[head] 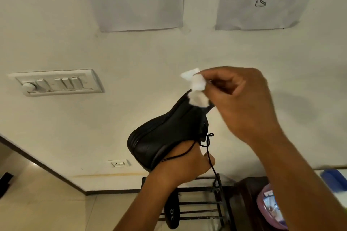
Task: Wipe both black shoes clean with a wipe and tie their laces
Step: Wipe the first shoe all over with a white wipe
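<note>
My left hand [185,165] holds a black shoe [165,135] up in front of the wall, gripping it from below with the sole turned to the left. Its loose black laces [208,148] hang down over my thumb. My right hand [242,99] pinches a crumpled white wipe [196,88] between fingertips and presses it against the upper end of the shoe. A second black shoe [171,212] lies on the metal rack [202,202] below, partly hidden behind my left forearm.
A white wall with a switch panel [56,82], a socket [119,164] and two paper sheets [139,0] fills the background. A pink packet [270,210] lies on a dark brown surface at lower right. Tiled floor shows at lower left.
</note>
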